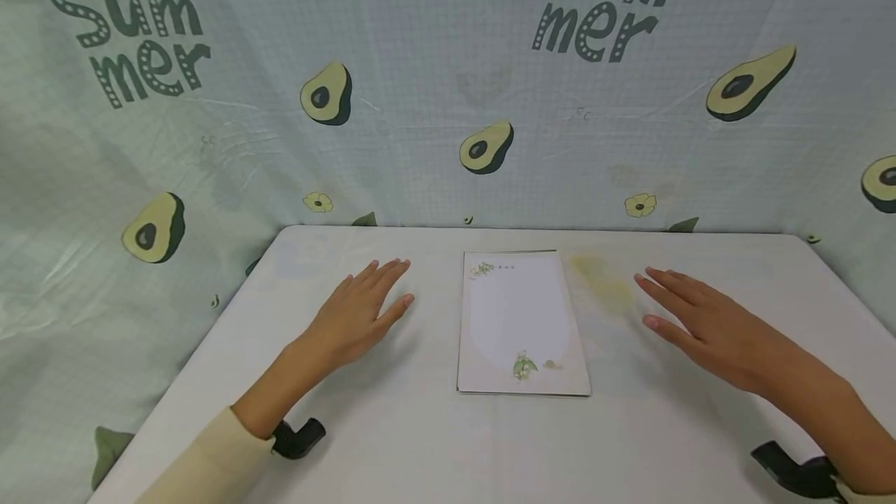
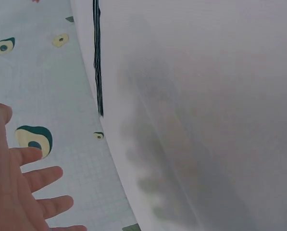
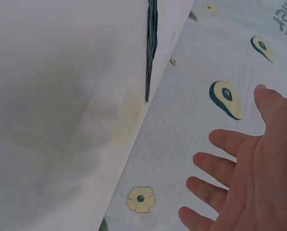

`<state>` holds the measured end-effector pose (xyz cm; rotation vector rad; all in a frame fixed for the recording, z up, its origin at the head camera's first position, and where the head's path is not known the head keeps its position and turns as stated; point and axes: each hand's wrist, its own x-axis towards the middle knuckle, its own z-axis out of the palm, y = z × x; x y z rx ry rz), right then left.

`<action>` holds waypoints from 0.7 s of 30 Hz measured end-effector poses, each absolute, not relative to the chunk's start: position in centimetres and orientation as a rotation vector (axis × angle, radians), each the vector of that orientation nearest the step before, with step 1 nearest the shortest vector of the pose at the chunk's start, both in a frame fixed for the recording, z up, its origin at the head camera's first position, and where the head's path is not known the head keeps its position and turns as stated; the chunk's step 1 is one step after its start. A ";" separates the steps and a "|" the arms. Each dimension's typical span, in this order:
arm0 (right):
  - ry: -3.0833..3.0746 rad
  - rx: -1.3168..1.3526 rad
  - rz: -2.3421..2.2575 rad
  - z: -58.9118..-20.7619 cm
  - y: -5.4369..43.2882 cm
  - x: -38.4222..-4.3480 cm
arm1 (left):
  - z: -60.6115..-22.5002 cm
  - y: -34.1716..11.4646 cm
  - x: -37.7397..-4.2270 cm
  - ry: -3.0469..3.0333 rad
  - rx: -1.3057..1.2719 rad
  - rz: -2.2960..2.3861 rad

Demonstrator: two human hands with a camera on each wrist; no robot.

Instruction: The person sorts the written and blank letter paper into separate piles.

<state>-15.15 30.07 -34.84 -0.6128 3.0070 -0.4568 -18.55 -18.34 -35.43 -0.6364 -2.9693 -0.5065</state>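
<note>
A pale, lightly wrinkled cloth [image 1: 413, 45] hangs behind and to the left of the surface, printed with the word "summer", halved avocados, small yellow flowers and green leaves. The surface [image 1: 392, 442] is white with rounded far corners, and a faint yellowish patch [image 1: 602, 284] marks its far right half.

A paper pad [image 1: 521, 313] lies flat near the middle of the surface, its long sides running from near to far. Its pale cover carries a small sprig with tiny lettering at the far left corner and a green and white flower print toward the near end; a thin darker edge shows along its far side.

The left hand [image 1: 357, 317] is left of the pad, apart from it, with fingers extended and thumb spread; its grip is loose and has hold of nothing. The right hand [image 1: 714, 337] is to the right, beyond the yellowish patch, its grip likewise spread and without anything in it. Both cast soft shadows on the surface. A cream sleeve [image 1: 213, 461] covers the left forearm, and a black wrist mount [image 1: 299, 439] juts out beside it.
</note>
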 end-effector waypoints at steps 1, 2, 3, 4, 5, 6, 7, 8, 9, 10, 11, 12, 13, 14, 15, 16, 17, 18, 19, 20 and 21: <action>3.009 -0.621 -0.454 -34.9 30.0 -15.2 | -35.5 -18.3 -18.6 -2.970 -0.639 -0.535; 3.014 -0.633 -0.444 -34.9 29.8 -15.2 | -35.6 -18.2 -18.7 -2.971 -0.642 -0.566; 3.020 -0.646 -0.437 -34.9 29.7 -15.2 | -35.6 -18.2 -18.8 -2.972 -0.645 -0.603; 3.028 -0.659 -0.431 -34.9 29.6 -15.2 | -35.7 -18.1 -18.8 -2.980 -0.644 -0.644; 3.036 -0.669 -0.424 -34.9 29.4 -15.2 | -35.7 -18.0 -18.9 -2.989 -0.637 -0.689; 3.044 -0.669 -0.414 -34.9 29.2 -15.2 | -35.8 -17.9 -19.0 -3.001 -0.619 -0.746; 3.050 -0.668 -0.410 -34.8 29.0 -15.3 | -35.8 -17.9 -19.1 -3.010 -0.600 -0.807; 3.057 -0.655 -0.405 -34.7 28.8 -15.3 | -35.8 -17.8 -19.1 -3.016 -0.581 -0.872; 3.058 -0.638 -0.412 -34.7 28.5 -15.4 | -35.8 -17.7 -19.2 -3.015 -0.570 -0.934; 3.059 -0.622 -0.422 -34.6 28.3 -15.5 | -35.8 -17.7 -19.4 -3.011 -0.562 -0.994; 3.058 -0.606 -0.441 -34.5 28.1 -15.6 | -35.8 -17.6 -19.5 -3.003 -0.558 -1.051; 3.052 -0.593 -0.472 -34.4 28.0 -15.7 | -35.8 -17.6 -19.7 -2.992 -0.553 -1.101; 3.047 -0.594 -0.513 -34.4 27.8 -15.8 | -35.8 -17.6 -19.8 -2.981 -0.557 -1.144; 3.040 -0.594 -0.553 -34.3 27.7 -15.9 | -35.8 -17.6 -19.9 -2.970 -0.560 -1.187; 3.027 -0.603 -0.603 -34.3 27.6 -16.0 | -35.7 -17.5 -20.0 -2.963 -0.571 -1.224; 3.017 -0.615 -0.647 -34.3 27.5 -16.1 | -35.7 -17.5 -20.1 -2.959 -0.577 -1.264; 3.001 -0.626 -0.688 -34.2 27.5 -16.3 | -35.7 -17.6 -20.2 -2.957 -0.587 -1.308; 2.987 -0.633 -0.720 -34.2 27.4 -16.4 | -35.7 -17.6 -20.3 -2.956 -0.599 -1.356; 2.974 -0.636 -0.751 -34.3 27.4 -16.6 | -35.7 -17.6 -20.5 -2.957 -0.619 -1.410; 2.958 -0.641 -0.780 -34.3 27.3 -16.7 | -35.7 -17.7 -20.6 -2.963 -0.633 -1.466; 2.944 -0.635 -0.799 -34.4 27.2 -16.9 | -35.7 -17.7 -20.7 -2.968 -0.658 -1.519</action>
